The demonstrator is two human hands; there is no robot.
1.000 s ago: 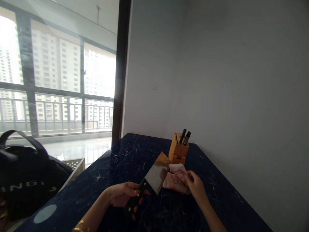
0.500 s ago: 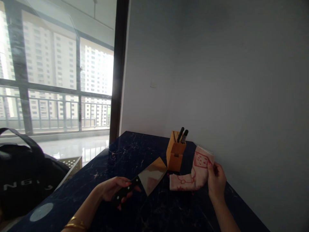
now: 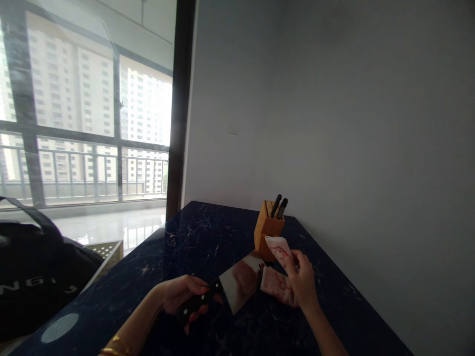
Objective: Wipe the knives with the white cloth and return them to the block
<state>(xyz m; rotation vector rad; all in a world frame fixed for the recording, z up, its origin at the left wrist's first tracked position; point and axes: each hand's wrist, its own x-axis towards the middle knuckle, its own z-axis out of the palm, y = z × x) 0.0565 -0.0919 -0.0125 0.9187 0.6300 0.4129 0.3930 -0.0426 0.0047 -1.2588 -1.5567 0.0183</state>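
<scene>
My left hand is wrapped round the black riveted handle of a cleaver. Its broad, shiny blade points to the right and reflects pinkish shapes. Between the thumb and fingers of my right hand is a pinched edge of a pink cloth with red line drawings. The cloth hangs folded, its lower part close to the blade's right edge; whether they touch I cannot tell. Just behind the blade and cloth stands a wooden knife block with two black-handled tools in its slots.
Everything rests on or above a dark blue marbled table. A round pale patch marks its near left. Beyond the left edge are a black bag and a perforated box. A grey wall borders the right side.
My right hand has moved left with the cloth, which is now bunched near the blade and in front of the knife block. The cleaver has shifted slightly right and down.
</scene>
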